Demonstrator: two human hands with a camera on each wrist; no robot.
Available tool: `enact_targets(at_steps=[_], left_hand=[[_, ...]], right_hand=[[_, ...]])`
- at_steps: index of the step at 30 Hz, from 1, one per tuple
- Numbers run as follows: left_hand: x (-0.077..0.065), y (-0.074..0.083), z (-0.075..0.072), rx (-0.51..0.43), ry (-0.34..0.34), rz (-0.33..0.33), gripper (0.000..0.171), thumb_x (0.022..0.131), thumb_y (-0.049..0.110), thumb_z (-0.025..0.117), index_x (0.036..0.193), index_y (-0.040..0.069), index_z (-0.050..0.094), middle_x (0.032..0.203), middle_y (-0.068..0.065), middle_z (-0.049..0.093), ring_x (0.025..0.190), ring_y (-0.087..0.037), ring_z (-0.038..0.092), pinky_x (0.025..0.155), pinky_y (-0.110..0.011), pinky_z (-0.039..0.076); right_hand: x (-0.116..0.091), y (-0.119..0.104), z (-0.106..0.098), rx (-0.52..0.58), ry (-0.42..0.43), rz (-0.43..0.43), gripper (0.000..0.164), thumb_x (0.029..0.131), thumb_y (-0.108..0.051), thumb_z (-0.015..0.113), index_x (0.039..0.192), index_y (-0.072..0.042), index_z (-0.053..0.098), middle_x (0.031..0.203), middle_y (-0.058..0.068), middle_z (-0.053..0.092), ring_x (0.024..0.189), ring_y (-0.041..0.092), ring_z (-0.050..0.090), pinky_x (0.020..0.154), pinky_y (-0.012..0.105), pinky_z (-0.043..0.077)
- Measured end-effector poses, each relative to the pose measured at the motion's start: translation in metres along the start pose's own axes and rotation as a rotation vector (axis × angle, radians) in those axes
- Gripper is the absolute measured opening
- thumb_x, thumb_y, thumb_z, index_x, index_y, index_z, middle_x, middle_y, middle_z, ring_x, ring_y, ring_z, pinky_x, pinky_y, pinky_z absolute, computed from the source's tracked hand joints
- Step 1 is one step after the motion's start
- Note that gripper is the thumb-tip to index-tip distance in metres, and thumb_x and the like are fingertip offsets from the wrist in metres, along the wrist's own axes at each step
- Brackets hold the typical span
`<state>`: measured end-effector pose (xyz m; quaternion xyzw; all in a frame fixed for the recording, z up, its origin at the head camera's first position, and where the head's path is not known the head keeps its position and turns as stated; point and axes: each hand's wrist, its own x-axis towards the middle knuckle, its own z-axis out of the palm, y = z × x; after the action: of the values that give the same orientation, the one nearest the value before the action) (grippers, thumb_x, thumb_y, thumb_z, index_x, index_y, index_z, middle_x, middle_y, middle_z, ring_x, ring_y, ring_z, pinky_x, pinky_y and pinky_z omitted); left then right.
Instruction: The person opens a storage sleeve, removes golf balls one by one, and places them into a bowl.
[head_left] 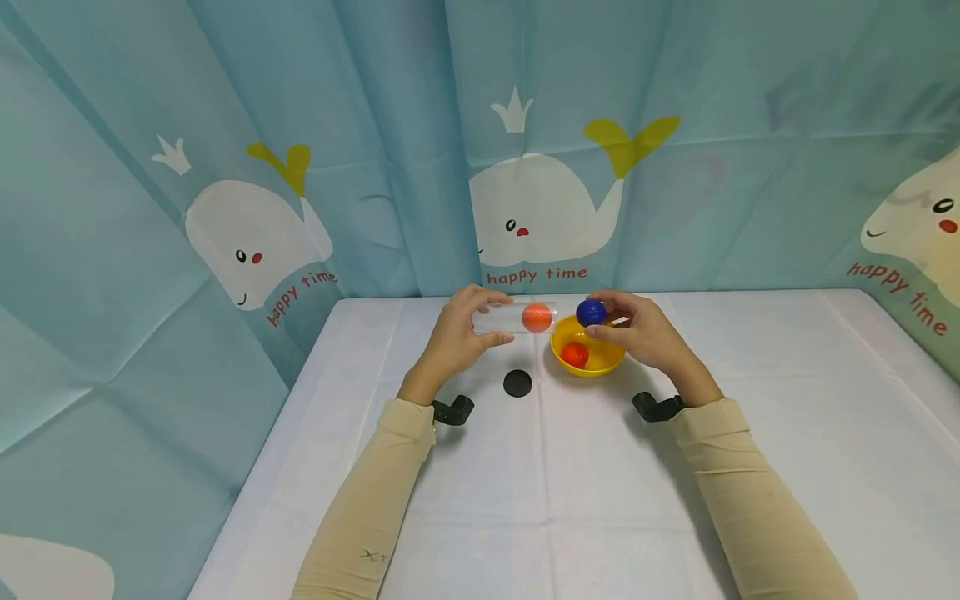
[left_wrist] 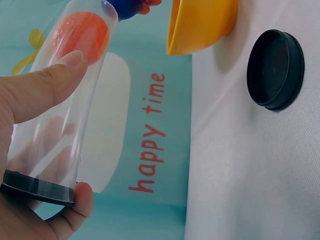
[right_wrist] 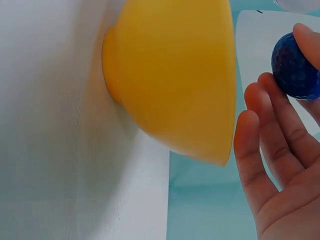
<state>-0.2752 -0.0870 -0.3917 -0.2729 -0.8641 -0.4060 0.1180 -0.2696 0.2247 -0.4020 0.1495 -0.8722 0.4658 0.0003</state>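
My left hand (head_left: pixel 459 331) grips a clear plastic tube (head_left: pixel 495 319) that lies sideways in the air in the head view. An orange ball (head_left: pixel 537 317) sits inside the tube near its right end. A black cap (left_wrist: pixel 40 187) closes the end by my left palm. My right hand (head_left: pixel 637 327) pinches a dark blue ball (head_left: pixel 591 312) between thumb and fingers, just right of the tube's other end. Beneath the blue ball stands a yellow bowl (head_left: pixel 611 363) with a red-orange ball (head_left: pixel 575 354) in it.
A loose black cap (head_left: pixel 517 383) lies on the white-covered table (head_left: pixel 495 533), in front and left of the bowl. Blue curtain (head_left: pixel 405 167) with whale prints hangs behind the table and along its left side. Black wrist mounts (head_left: pixel 454 411) stick out at both cuffs.
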Motion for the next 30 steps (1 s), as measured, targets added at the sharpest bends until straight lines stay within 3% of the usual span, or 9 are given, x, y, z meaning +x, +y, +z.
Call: enact_targets(at_steps=[12, 20, 30], left_hand=[[0.000, 0.001, 0.000, 0.008, 0.003, -0.005, 0.049, 0.080, 0.021, 0.089, 0.125, 0.018, 0.069, 0.123, -0.005, 0.064, 0.107, -0.026, 0.056, 0.089, -0.041, 0.049], [-0.001, 0.000, -0.001, 0.013, 0.004, -0.009, 0.049, 0.080, 0.021, 0.089, 0.125, 0.018, 0.069, 0.122, -0.003, 0.064, 0.107, -0.026, 0.056, 0.079, -0.034, 0.046], [0.000, 0.001, -0.002, 0.014, 0.002, -0.014, 0.049, 0.080, 0.022, 0.089, 0.125, 0.019, 0.069, 0.122, -0.003, 0.064, 0.107, -0.026, 0.056, 0.079, -0.034, 0.047]], right_hand=[[-0.002, 0.006, -0.005, -0.054, 0.039, -0.029, 0.048, 0.093, -0.024, 0.077, 0.136, -0.007, 0.063, 0.119, 0.018, 0.071, 0.109, 0.030, 0.062, 0.084, 0.015, 0.050], [-0.001, 0.010, -0.008, -0.074, 0.047, -0.019, 0.047, 0.092, -0.022, 0.079, 0.134, -0.007, 0.064, 0.116, 0.018, 0.071, 0.107, 0.029, 0.062, 0.085, 0.016, 0.050], [-0.001, 0.014, -0.010, -0.089, 0.046, -0.004, 0.047, 0.092, -0.021, 0.078, 0.133, -0.004, 0.063, 0.118, 0.020, 0.069, 0.108, 0.031, 0.061, 0.081, 0.011, 0.048]])
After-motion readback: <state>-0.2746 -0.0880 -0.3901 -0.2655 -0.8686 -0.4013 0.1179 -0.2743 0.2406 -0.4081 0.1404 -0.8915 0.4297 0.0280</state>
